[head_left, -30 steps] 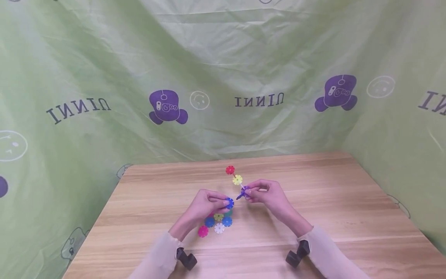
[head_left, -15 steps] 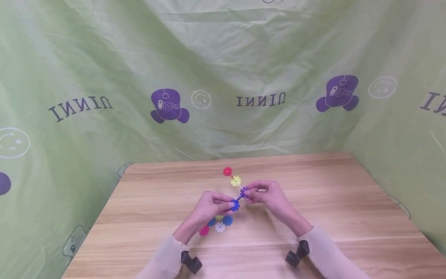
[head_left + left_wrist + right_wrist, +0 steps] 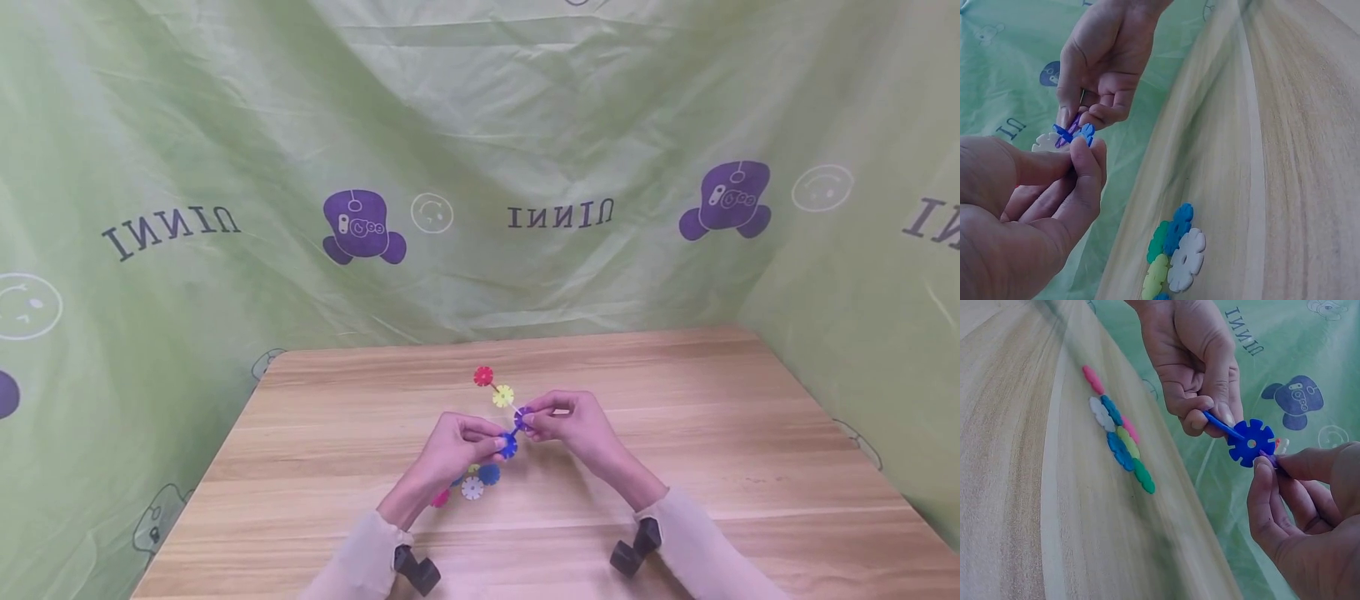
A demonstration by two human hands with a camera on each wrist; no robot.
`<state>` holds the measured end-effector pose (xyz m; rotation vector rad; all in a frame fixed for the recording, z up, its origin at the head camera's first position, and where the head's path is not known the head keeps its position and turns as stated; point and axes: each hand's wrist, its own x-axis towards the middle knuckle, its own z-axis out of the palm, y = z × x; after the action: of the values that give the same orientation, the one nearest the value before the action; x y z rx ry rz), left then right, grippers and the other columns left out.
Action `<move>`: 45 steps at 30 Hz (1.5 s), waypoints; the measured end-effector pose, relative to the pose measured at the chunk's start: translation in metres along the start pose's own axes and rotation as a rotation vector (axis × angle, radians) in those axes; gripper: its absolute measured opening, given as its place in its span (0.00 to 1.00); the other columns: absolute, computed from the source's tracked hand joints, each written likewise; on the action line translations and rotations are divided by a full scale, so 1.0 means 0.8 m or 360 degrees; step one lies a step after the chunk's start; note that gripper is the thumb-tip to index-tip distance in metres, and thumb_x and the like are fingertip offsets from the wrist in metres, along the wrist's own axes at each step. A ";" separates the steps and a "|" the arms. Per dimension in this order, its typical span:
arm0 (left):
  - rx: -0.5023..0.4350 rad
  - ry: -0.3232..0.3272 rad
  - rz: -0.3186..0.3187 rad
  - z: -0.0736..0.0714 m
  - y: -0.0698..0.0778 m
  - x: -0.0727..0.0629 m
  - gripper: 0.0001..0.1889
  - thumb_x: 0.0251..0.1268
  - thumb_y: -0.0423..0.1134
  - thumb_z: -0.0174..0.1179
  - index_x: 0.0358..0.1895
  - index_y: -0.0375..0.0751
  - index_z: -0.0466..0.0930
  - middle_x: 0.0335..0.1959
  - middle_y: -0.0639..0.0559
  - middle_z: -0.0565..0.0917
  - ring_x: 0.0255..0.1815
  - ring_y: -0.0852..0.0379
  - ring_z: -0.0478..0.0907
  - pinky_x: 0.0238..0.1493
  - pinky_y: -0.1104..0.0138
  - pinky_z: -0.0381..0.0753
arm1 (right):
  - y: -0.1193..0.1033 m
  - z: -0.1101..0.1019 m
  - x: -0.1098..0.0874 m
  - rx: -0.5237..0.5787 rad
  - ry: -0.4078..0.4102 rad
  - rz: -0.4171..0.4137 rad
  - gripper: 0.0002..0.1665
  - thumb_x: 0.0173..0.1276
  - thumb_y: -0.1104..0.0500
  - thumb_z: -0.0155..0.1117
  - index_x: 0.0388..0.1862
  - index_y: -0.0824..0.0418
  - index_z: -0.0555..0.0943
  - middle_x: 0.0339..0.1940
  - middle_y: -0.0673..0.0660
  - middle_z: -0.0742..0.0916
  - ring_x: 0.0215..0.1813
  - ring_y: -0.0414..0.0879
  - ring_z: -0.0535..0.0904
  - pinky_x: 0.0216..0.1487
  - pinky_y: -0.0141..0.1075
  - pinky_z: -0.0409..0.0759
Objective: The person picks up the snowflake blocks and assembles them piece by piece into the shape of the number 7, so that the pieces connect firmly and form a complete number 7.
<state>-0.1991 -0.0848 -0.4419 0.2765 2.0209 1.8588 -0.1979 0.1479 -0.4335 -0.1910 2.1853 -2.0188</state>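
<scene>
My left hand [image 3: 452,448] pinches a blue notched snowflake disc [image 3: 508,446] between thumb and fingers. Opposite it, my right hand [image 3: 572,421] pinches a purple snowflake disc [image 3: 522,418]. Between the two, a second blue disc [image 3: 1252,443] faces the right wrist camera, touching both the purple disc and the left hand's blue disc [image 3: 1222,425]. How deep the slots sit is hidden by fingertips. Beyond the purple disc the chain runs up through a pale piece to a yellow disc [image 3: 503,396] and a red disc [image 3: 483,377] at its end.
Below my left hand, loose discs lie close together on the wooden table [image 3: 750,467]: white [image 3: 472,487], blue [image 3: 490,474], pink [image 3: 1092,379], yellow [image 3: 1128,442] and green [image 3: 1144,476]. A green printed curtain [image 3: 480,275] hangs behind the table and along its sides.
My left hand has moved right, bringing its blue disc from apart into contact with the chain's blue disc. The red and yellow end has swung left and slightly down.
</scene>
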 end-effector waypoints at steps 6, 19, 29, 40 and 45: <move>0.0011 0.0015 0.0015 0.000 0.003 0.001 0.11 0.69 0.26 0.65 0.51 0.26 0.87 0.42 0.33 0.92 0.35 0.53 0.92 0.46 0.62 0.93 | -0.003 -0.002 0.001 -0.0003 -0.0017 -0.0014 0.15 0.68 0.68 0.71 0.52 0.74 0.85 0.47 0.67 0.92 0.46 0.58 0.92 0.50 0.42 0.92; -0.0036 0.0012 0.0019 0.000 -0.004 0.002 0.12 0.70 0.28 0.66 0.53 0.27 0.87 0.45 0.34 0.92 0.42 0.46 0.93 0.52 0.57 0.91 | 0.010 0.003 -0.001 0.0067 0.0032 -0.0006 0.17 0.71 0.67 0.68 0.56 0.74 0.83 0.47 0.63 0.92 0.46 0.56 0.92 0.50 0.42 0.92; -0.0108 0.0050 0.0014 0.004 0.002 0.007 0.13 0.71 0.26 0.63 0.55 0.25 0.85 0.50 0.31 0.90 0.45 0.48 0.93 0.55 0.59 0.90 | 0.018 0.005 -0.011 0.0024 0.0009 0.0065 0.19 0.66 0.61 0.76 0.51 0.71 0.82 0.41 0.62 0.92 0.43 0.51 0.92 0.53 0.42 0.91; 0.0030 0.0079 0.0079 0.010 0.004 0.015 0.13 0.70 0.31 0.67 0.53 0.29 0.87 0.47 0.34 0.92 0.43 0.42 0.93 0.47 0.59 0.93 | 0.028 0.012 -0.014 0.0162 -0.0082 0.0046 0.18 0.65 0.65 0.76 0.49 0.75 0.84 0.40 0.64 0.94 0.43 0.55 0.93 0.48 0.42 0.93; 0.0126 0.0107 0.0097 0.013 0.004 0.016 0.12 0.69 0.33 0.68 0.51 0.31 0.89 0.44 0.36 0.93 0.44 0.39 0.92 0.42 0.61 0.93 | 0.028 0.011 -0.013 0.0190 -0.0085 0.0044 0.17 0.65 0.68 0.74 0.49 0.78 0.83 0.40 0.66 0.93 0.41 0.53 0.93 0.48 0.41 0.93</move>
<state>-0.2073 -0.0702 -0.4413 0.3042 2.1570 1.8499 -0.1859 0.1433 -0.4558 -0.1964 2.0174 -2.0965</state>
